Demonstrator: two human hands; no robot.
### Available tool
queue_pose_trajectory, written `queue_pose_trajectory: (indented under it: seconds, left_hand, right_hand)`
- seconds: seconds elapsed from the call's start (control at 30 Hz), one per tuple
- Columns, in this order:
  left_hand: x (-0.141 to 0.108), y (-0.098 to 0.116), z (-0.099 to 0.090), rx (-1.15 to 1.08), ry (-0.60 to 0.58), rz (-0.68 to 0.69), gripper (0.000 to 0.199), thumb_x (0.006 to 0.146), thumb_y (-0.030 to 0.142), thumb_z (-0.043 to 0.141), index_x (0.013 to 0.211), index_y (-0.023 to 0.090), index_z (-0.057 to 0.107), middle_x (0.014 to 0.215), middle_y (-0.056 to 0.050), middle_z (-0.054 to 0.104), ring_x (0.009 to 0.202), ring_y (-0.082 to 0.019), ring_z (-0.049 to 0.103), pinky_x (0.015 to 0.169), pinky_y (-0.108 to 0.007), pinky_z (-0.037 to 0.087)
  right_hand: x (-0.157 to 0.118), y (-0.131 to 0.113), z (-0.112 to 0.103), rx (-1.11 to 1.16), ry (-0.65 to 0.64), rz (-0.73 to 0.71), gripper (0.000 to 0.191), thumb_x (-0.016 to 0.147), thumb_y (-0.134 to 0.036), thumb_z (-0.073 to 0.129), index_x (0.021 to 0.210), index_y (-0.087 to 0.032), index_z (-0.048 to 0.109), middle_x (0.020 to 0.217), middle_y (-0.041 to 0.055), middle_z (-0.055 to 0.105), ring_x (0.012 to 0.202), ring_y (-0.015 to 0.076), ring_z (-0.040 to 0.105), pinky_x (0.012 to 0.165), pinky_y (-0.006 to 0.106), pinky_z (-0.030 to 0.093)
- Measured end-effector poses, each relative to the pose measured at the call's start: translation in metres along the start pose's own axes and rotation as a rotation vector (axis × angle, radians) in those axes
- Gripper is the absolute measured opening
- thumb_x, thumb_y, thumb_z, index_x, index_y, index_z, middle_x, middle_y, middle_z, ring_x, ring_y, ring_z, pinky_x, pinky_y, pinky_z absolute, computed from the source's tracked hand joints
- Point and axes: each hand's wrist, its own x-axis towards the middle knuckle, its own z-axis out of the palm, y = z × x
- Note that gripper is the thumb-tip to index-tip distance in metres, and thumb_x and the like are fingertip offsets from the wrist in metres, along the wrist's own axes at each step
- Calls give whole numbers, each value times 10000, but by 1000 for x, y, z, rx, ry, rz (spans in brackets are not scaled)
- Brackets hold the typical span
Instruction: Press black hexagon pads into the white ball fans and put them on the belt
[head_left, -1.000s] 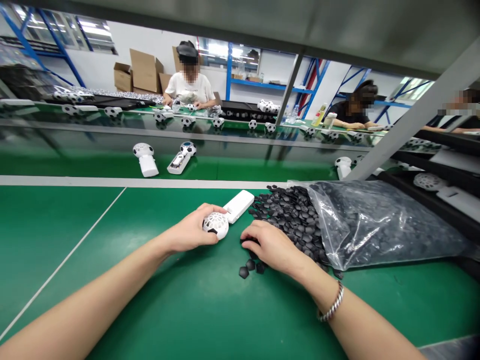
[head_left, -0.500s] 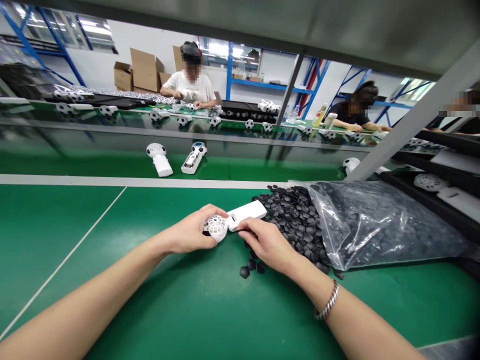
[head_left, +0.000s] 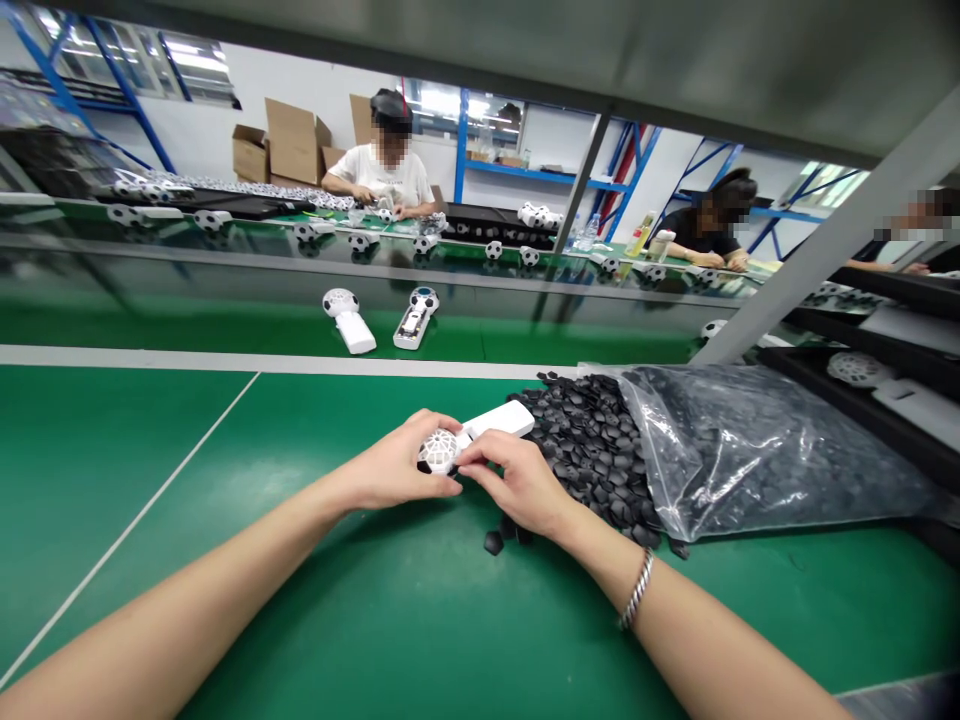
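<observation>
Hands (head_left: 401, 462) flank wht unit (head_left: 480, 424) at ball end (head_left: 437, 450), handle (head_left: 508, 417) pointing fwd-R.

No lettering, label, brand, number or sign is legible.

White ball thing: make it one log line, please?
left hand: holds white ball | right hand: at ball's edge | black pieces: heaped by clear bag

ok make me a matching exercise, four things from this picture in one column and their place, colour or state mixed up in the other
1. left hand
2. black pieces
3. bracelet
4. plastic bag

A. silver and twisted
B. see-through
C. around the round white head
D. mostly in a loose heap

Pairs: 1-C, 2-D, 3-A, 4-B
</observation>
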Motion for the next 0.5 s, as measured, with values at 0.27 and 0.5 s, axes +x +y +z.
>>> queue_pose_trajectory:
  seconds: [0.27, 0.5]
  left_hand:
    - [2, 2, 12, -24, 161, -5, 451, 670, 261, 570, 1101, 205, 449, 1105, -51, 504, 1010, -230, 490, 863, -366, 395]
    - [5, 0, 10, -8, 164, 26, 438, 656, 226, 551, 1086, 208, 465, 1080, -44, 512, 1020, -228, 481, 884, -373, 380]
  right_hand:
    - [16, 5, -4, 53, -65, 102, 86, 739, -166, 622, 705, -181, 544, 692, -28, 562, 653, 109, 526, 625, 223, 421]
    - [21, 14, -2, 25, -73, 174, 181, 712, -280, 663, 731, -191, 507, 678, -48, 539, 622, 95, 497, 580, 209, 383]
